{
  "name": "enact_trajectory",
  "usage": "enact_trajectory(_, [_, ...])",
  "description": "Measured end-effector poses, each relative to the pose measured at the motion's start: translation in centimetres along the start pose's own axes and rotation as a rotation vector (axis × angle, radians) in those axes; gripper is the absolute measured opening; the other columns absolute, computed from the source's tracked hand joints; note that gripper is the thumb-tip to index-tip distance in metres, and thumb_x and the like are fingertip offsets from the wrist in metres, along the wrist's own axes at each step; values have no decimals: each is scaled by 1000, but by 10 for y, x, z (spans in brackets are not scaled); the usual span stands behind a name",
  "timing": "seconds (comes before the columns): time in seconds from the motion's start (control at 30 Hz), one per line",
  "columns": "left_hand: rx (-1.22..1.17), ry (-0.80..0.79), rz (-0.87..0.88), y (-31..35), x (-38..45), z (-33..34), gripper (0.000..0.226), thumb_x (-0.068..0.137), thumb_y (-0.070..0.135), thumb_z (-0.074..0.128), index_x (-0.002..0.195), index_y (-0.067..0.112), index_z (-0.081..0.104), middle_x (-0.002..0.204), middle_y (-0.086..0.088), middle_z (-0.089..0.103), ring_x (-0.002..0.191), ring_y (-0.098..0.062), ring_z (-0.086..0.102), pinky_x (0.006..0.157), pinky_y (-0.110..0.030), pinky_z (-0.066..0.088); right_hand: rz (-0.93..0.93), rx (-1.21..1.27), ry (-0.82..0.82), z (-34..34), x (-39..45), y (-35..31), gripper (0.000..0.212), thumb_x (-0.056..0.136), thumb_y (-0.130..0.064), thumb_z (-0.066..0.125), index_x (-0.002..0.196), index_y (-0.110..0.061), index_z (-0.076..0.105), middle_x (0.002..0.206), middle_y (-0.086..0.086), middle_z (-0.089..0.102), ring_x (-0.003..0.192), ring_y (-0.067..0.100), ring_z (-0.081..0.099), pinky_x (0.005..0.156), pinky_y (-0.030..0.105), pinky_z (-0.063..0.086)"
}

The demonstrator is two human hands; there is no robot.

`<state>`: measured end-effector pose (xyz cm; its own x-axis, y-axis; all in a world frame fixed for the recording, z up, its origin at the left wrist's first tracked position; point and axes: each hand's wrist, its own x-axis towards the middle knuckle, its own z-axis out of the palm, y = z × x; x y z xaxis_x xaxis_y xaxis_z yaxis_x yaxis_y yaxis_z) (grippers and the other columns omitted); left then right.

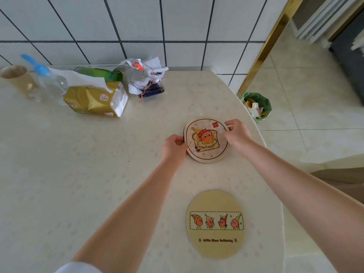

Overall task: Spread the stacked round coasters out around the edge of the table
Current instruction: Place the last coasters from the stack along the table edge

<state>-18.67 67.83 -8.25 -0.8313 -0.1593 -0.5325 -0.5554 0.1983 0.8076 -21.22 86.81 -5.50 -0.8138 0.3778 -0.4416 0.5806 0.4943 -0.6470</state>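
Observation:
A stack of round coasters lies on the cream table toward its right side; the top one shows an orange cartoon figure on toast. My left hand grips the stack's left rim. My right hand pinches the upper right rim, where one coaster's edge pokes out. A single yellow coaster with a row of small cartoon figures and a line of text lies flat nearer to me, close to the table's right edge.
At the back left stand a gold tissue pack, a clear bottle with a blue cap, a paper cup and a white tied bundle. A tiled wall runs behind. A green-lined bin sits on the floor at right.

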Motion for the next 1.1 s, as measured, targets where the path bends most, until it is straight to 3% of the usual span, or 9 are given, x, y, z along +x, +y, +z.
enact_trajectory(0.17, [218,-3,125,-5,-11,7,19,82,10,61,98,17,68,85,4,68,82,-20,66,66,-31,56,11,-57,28,7,1,6,51,85,-3,56,134,-14,50,135,9,55,122,28,53,83,31,44])
enact_trajectory(0.27, [327,22,170,-8,-21,8,22,81,16,62,102,16,68,99,-3,62,91,-23,62,77,-38,55,-22,-84,28,6,-2,8,49,86,-8,57,134,-12,50,135,10,54,123,29,51,85,32,43])
enact_trajectory(0.43, [259,43,137,-12,-39,8,25,83,21,62,107,20,67,107,-3,56,106,-25,55,91,-41,49,-65,-129,-10,-8,-1,10,51,85,-8,61,135,-11,48,133,10,55,123,28,50,94,36,45])
enact_trajectory(0.6, [149,156,-27,-2,-44,14,32,79,13,54,108,5,64,109,-16,64,95,-29,63,75,-39,54,-76,-122,-116,-21,11,7,49,86,-6,56,134,-10,49,128,11,58,114,29,57,91,37,50])
enact_trajectory(0.7, [109,244,-121,2,-42,19,13,73,4,47,78,9,57,81,0,58,67,-21,50,53,-28,37,-73,-111,-179,-23,17,9,47,86,-6,55,133,-10,50,129,11,58,113,30,58,96,43,52])
enact_trajectory(0.77, [93,268,-131,5,-41,25,18,68,1,43,63,17,39,65,4,43,60,-20,35,51,-27,24,-64,-91,-206,-24,21,13,46,86,-7,56,132,-11,50,128,11,57,111,30,60,95,44,53])
enact_trajectory(0.9, [9,313,-163,11,-39,34,31,76,4,53,59,27,42,71,13,48,74,-20,48,60,-28,38,9,15,-237,-25,30,17,44,86,-3,57,129,-8,53,124,15,58,99,33,66,84,46,59])
enact_trajectory(1.0, [-14,321,-150,12,-34,37,25,79,6,54,90,25,67,88,6,60,85,-22,55,70,-29,45,-13,0,-210,-24,29,23,33,86,0,52,118,3,60,118,23,62,96,40,67,78,51,60])
enact_trajectory(1.1, [-4,323,-165,14,-30,37,41,84,11,56,124,18,62,119,1,65,106,-23,60,91,-34,49,-112,-71,-135,-17,24,32,28,82,6,50,105,11,64,109,26,66,100,40,63,83,50,57])
